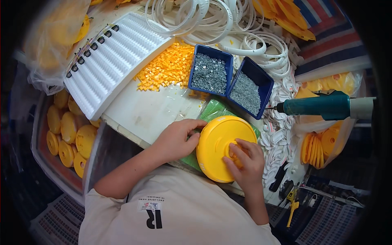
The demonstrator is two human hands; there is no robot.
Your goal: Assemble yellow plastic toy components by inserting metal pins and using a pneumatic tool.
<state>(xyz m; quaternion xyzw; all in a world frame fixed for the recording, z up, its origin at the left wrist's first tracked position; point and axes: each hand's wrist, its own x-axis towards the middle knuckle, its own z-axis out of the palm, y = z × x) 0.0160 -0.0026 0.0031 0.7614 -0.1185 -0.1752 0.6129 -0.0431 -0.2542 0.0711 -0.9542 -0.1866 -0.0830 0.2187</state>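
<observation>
White surface (141, 108) spreads before you; your right hand (248, 165) pinches the round, glossy yellow cover (216, 141) at its raised centre, your left hand (175, 138) touches its rim, grip unclear.

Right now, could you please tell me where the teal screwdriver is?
In the head view, the teal screwdriver is at right, beyond the right hand, its tip beside the right blue bin.

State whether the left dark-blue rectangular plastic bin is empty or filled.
The left bin is partly filled: small grey pieces cover its floor, bare blue wall showing above. Their depth I cannot tell.
</observation>
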